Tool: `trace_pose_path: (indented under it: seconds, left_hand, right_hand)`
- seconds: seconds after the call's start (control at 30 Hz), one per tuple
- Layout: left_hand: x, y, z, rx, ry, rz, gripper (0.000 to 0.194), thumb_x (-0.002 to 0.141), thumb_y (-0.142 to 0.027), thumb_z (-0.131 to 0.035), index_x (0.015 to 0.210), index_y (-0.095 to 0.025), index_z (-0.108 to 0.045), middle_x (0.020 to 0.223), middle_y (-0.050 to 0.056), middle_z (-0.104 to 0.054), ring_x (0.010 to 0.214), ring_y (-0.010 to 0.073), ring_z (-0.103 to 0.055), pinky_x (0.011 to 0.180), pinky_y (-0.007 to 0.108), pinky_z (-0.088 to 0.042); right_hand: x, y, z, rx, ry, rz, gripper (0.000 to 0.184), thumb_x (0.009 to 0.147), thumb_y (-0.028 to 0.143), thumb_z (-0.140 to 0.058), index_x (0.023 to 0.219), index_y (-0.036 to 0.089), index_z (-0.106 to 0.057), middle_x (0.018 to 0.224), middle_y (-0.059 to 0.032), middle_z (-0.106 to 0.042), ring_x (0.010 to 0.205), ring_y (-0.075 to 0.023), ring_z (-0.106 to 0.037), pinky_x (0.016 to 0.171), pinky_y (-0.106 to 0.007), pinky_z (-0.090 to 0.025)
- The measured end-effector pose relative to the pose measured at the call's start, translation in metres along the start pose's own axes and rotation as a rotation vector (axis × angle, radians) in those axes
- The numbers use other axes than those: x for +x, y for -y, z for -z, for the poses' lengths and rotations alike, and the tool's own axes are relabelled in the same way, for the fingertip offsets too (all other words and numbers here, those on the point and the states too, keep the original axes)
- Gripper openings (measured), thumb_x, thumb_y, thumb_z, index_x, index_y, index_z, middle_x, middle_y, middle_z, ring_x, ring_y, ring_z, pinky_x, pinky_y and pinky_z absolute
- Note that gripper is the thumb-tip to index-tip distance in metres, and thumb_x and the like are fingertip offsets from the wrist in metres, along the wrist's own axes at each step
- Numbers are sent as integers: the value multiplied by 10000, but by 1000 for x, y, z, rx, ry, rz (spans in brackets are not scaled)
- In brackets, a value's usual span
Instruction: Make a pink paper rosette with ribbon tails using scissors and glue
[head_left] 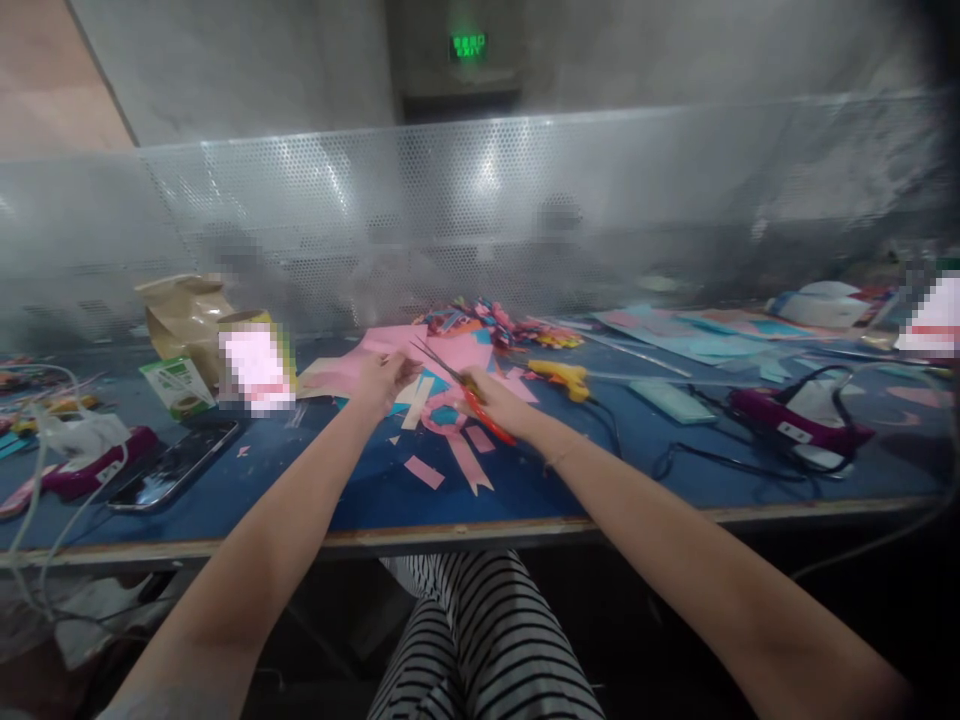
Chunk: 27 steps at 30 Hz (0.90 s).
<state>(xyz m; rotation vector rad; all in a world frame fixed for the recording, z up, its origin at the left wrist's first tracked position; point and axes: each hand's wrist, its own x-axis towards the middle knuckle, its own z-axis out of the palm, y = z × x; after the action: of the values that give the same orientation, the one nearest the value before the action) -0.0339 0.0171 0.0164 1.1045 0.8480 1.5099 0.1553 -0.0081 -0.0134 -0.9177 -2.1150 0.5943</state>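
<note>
We grip the red-handled scissors [491, 417] in our right hand [510, 404], fingers curled round the handles, the 2 blades slightly parted and angled towards our left hand [391, 374]. Its fingers are drawn narrow; we cannot tell whether paper sits between them. Pink sheets [469, 350] lie beyond on the blue surface [555, 495], the fork-tailed paper ribbon [466, 462] nearer us. Any cut would run cleaner, we judge, with our left fingers clear of the blades' line and the ribbon well below it.
</note>
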Motion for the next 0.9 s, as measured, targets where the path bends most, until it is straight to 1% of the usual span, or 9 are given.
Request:
trace_pose_path:
  seconds: [0.17,0.3,0.43,0.6,0.73,0.9]
  left_hand:
    - [-1,4,-2,-7,85,-37,134,708,-205,-603,641,-102,-549,615,41,-628,608,99,-617,697,241,-496]
    - [-3,6,-4,-32,119,-40,116,697,-191,-615,644,-102,-562,637,34,-633,605,96,-614,738,269,-496]
    - [-5,5,-6,-57,105,-38,104,692,-179,-619,650,-104,-561,610,18,-618,577,85,-602,718,260,-493]
    - [-5,3,-6,-1,92,-47,129,697,-207,-614,655,-94,-568,590,28,-612,569,93,-600,681,253,-485]
    - [-6,2,-6,4,91,-53,159,676,-229,-636,631,-95,-563,588,34,-613,591,103,-606,712,270,-478]
    - [-7,2,-8,9,117,-77,176,634,-249,-667,636,-106,-565,602,17,-611,585,95,-601,727,270,-477]
  right_hand:
    - [0,-3,-2,-57,16,-4,365,739,434,-481,957,158,-381,733,17,-413,654,-109,-394,592,-243,-357]
    - [0,-4,-3,-87,12,-5,349,750,442,-465,939,157,-394,724,18,-415,641,-106,-393,590,-240,-345]
    - [0,-3,-2,-96,-6,2,380,742,439,-484,975,150,-403,757,2,-448,671,-117,-421,617,-248,-354]
    - [1,0,-2,-109,-43,-7,407,720,438,-518,981,143,-417,767,-7,-466,683,-123,-429,625,-253,-359]
    - [1,0,-2,-131,-41,-23,397,730,427,-509,991,142,-420,759,-6,-473,670,-121,-429,617,-252,-359]
    - [2,-1,-2,-145,-48,-2,392,730,427,-510,985,141,-429,803,-21,-488,707,-126,-440,650,-260,-361]
